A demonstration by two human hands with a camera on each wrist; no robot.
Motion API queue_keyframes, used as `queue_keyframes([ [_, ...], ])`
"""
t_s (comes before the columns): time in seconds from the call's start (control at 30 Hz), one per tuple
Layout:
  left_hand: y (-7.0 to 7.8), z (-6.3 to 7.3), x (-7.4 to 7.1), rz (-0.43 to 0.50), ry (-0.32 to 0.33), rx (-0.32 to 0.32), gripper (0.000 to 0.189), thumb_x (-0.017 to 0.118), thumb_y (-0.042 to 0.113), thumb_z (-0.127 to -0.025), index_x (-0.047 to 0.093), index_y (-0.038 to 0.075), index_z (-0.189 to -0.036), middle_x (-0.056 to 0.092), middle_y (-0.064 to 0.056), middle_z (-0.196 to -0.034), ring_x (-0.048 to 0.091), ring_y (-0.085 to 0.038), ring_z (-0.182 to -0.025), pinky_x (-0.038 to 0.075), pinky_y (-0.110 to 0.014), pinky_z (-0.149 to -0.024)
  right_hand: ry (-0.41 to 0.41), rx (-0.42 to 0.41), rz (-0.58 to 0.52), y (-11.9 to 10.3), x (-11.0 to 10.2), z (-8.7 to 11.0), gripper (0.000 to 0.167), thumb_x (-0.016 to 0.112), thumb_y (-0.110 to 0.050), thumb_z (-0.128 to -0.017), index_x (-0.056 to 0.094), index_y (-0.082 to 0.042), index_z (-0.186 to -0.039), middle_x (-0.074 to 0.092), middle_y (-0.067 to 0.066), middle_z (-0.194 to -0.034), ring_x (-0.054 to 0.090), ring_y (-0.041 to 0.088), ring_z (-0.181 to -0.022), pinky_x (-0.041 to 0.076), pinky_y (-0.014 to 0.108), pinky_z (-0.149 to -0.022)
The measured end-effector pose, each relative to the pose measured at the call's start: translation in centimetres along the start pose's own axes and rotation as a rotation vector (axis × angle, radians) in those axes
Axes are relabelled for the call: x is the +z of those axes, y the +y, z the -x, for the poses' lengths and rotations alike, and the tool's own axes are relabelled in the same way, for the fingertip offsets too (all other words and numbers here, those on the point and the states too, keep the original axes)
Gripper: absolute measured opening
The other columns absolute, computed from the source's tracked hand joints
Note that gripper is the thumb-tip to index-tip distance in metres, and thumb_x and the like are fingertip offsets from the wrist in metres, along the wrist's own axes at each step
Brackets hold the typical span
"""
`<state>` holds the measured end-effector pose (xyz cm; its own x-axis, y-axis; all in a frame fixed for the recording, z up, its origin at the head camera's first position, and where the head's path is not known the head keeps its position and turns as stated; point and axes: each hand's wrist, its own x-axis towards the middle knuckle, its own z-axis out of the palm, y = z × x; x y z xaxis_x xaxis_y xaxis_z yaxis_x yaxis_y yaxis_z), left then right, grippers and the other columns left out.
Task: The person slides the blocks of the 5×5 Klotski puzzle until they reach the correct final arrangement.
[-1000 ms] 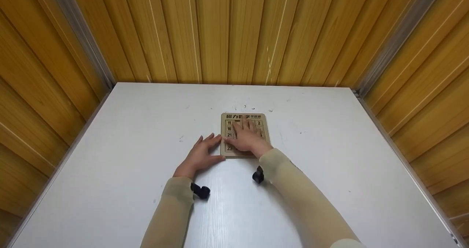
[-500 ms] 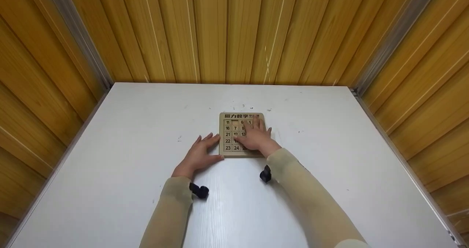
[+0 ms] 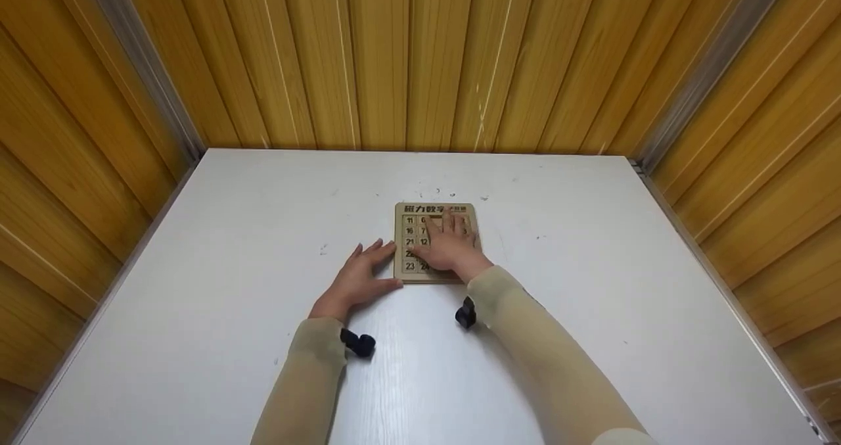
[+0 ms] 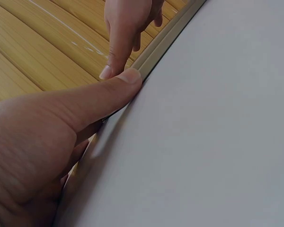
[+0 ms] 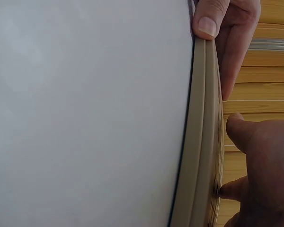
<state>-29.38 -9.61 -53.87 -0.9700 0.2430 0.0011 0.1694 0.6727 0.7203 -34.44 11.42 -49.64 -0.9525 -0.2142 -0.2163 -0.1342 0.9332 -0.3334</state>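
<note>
- On the smooth white tabletop [image 3: 217,287], near its middle, lies a flat, pale brown wooden board [image 3: 427,278] with a grid of square number tiles and dark Chinese characters along its far edge.
- Along the top row, the small square wooden tile marked 6 [image 3: 423,221] has just moved one place left. It now sits beside the small square wooden tile marked 11 [image 3: 410,220], filling what was a gap a moment ago.
- One place to the right of the 6, a dark vacant slot [image 3: 436,217] shows at the spread fingers. As I judge it, this one slide has carried the vacancy to the third column, giving room to a tile bordering it there.
- Over the grid, the bare right hand [image 3: 449,248] has shifted left along with the tile. Its fingers are fanned apart and pinch nothing; which fingertip bears on a tile I cannot tell, and the hand hides much of the grid.
- At the board's left side, the bare left hand [image 3: 358,279] has stayed put, fingers spread against the edge and thumb on the near left corner. It seems to steady the board, which keeps its place while the tiles move.
</note>
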Motion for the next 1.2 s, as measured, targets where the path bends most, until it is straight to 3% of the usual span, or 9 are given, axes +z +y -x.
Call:
queue_keyframes([
  [0.23,0.1,0.0,-0.1,-0.006,-0.008,0.011,0.083,0.084,0.036,-0.085,0.045,0.021,-0.156,0.039,0.001,-0.165,0.019,-0.026,-0.161,0.006,-0.049,-0.135,0.011,-0.009,-0.028,0.6,-0.3,0.3,0.090,0.049,-0.067,-0.099,0.014,-0.020,-0.167,-0.013,0.018,-0.173,-0.009,0.044,-0.160,0.001,0.074,-0.126],
  [0.47,-0.1,-0.2,-0.2,-0.045,-0.010,0.049,0.081,0.083,0.035,-0.086,0.045,0.017,-0.156,0.045,0.003,-0.162,0.026,-0.018,-0.159,0.003,-0.040,-0.136,0.007,0.036,-0.067,2.5,-1.2,0.7,0.092,0.048,-0.065,-0.100,0.011,-0.013,-0.167,-0.016,0.018,-0.173,-0.013,0.041,-0.160,-0.004,0.076,-0.125],
  [0.7,-0.3,-0.1,-0.1,-0.044,-0.003,0.059,0.081,0.083,0.034,-0.086,0.045,0.016,-0.155,0.044,0.001,-0.162,0.026,-0.019,-0.159,0.002,-0.041,-0.136,0.007,0.058,-0.087,3.7,-1.2,0.7,0.091,0.050,-0.065,-0.099,0.013,-0.016,-0.167,-0.019,0.017,-0.172,-0.015,0.043,-0.160,-0.005,0.077,-0.124],
  [1.2,0.0,-0.1,-0.1,-0.043,-0.003,0.044,0.082,0.084,0.035,-0.085,0.045,0.018,-0.156,0.043,0.002,-0.163,0.025,-0.020,-0.160,0.004,-0.043,-0.136,0.006,0.052,-0.066,2.7,-0.7,0.5,0.089,0.048,-0.064,-0.100,0.011,-0.017,-0.167,-0.018,0.021,-0.171,-0.014,0.044,-0.159,-0.004,0.076,-0.124],
])
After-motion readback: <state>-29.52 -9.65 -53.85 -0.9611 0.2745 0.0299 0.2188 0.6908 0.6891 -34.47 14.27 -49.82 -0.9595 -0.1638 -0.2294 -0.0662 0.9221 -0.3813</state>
